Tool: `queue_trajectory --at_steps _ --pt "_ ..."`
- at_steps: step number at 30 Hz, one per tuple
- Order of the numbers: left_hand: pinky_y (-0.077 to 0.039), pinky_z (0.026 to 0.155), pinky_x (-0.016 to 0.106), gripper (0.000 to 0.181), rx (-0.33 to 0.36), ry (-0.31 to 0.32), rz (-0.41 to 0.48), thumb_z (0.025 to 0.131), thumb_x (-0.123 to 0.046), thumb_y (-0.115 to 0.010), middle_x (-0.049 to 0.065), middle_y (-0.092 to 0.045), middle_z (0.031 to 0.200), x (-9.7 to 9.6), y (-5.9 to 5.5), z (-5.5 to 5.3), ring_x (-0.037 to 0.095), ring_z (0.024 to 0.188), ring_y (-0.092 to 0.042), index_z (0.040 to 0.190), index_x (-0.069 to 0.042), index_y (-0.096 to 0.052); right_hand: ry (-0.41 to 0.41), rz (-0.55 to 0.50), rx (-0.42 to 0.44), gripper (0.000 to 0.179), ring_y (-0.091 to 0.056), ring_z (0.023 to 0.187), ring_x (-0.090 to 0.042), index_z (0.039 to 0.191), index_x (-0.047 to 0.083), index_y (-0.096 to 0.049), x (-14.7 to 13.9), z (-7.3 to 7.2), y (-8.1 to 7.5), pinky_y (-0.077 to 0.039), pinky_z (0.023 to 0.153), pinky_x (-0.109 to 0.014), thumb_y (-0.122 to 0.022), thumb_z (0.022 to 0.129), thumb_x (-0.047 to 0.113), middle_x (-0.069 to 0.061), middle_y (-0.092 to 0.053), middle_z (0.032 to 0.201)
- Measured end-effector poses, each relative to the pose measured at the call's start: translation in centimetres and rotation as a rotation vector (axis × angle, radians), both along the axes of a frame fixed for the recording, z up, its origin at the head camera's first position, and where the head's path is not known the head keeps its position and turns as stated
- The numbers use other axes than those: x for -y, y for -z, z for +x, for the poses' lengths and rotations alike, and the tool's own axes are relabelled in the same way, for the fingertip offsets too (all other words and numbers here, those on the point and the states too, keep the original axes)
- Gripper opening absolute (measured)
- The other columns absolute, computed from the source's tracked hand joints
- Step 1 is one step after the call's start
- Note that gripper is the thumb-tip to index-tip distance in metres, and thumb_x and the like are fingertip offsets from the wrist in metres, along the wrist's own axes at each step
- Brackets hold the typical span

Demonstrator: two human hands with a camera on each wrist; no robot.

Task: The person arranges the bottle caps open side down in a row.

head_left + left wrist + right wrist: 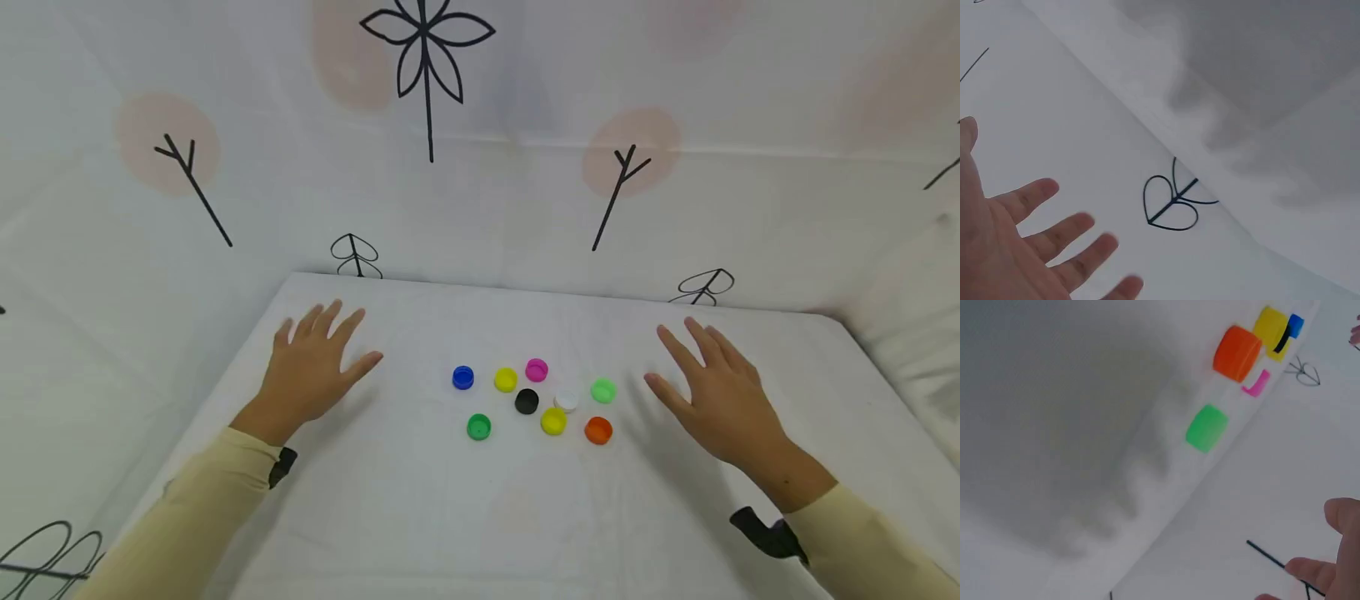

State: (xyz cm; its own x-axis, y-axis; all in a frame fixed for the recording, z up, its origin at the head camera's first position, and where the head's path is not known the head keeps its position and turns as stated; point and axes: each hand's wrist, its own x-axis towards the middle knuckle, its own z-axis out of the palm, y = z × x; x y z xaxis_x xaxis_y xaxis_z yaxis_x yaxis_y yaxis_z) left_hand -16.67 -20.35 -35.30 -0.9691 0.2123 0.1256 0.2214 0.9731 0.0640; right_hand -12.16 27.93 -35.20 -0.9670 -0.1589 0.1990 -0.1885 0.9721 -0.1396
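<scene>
Several small round bottle caps lie loosely grouped mid-table: a blue cap (462, 377), a yellow cap (506, 380), a magenta cap (536, 370), a black cap (527, 402), a white cap (566, 402), a second yellow cap (553, 421), a light green cap (603, 390), a dark green cap (478, 427) and an orange cap (598, 430). Left of them hovers my left hand (307, 371), fingers spread and holding nothing. On the other side my right hand (720, 396) is also spread and bare, nearest the light green cap. Both hands cast shadows below them.
A white cloth covers the table (420, 517). Behind it and at the sides hangs a white fabric wall (510, 217) with black plant drawings and pale pink spots. Dark straps (768, 533) show at both sleeve cuffs.
</scene>
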Motion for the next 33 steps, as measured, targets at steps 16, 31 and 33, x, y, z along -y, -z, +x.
queue_trajectory --at_steps 16,31,33 --pt "-0.049 0.058 0.022 0.027 -0.126 0.281 0.089 0.088 -0.039 -0.076 -0.005 -0.073 0.084 -8.3 0.6 4.7 0.007 0.056 -0.056 0.106 -0.019 -0.073 -0.162 -0.316 0.036 0.025 -0.055 0.074 -0.009 0.114 0.013 -0.073 8.9 3.4 0.1 -0.048 0.058 -0.019 -0.074 0.089 0.018 0.005 -0.066 0.091" --pt "-0.048 0.055 0.019 0.031 -0.047 0.437 0.015 0.088 -0.044 -0.075 -0.003 -0.073 0.087 -11.0 2.2 5.4 0.004 0.050 -0.046 0.108 -0.020 -0.074 -0.202 -0.510 0.297 0.023 -0.054 0.063 -0.008 0.111 0.011 -0.075 14.3 2.7 1.3 -0.049 0.053 -0.020 -0.076 0.088 0.018 0.007 -0.065 0.082" --pt "-0.049 0.055 0.020 0.031 -0.045 0.423 0.028 0.087 -0.043 -0.077 -0.003 -0.073 0.087 -10.9 2.1 5.5 0.005 0.053 -0.054 0.107 -0.019 -0.074 -0.224 -0.530 0.319 0.024 -0.054 0.062 -0.008 0.111 0.011 -0.075 14.8 2.3 1.5 -0.049 0.053 -0.020 -0.076 0.088 0.017 0.007 -0.065 0.081"
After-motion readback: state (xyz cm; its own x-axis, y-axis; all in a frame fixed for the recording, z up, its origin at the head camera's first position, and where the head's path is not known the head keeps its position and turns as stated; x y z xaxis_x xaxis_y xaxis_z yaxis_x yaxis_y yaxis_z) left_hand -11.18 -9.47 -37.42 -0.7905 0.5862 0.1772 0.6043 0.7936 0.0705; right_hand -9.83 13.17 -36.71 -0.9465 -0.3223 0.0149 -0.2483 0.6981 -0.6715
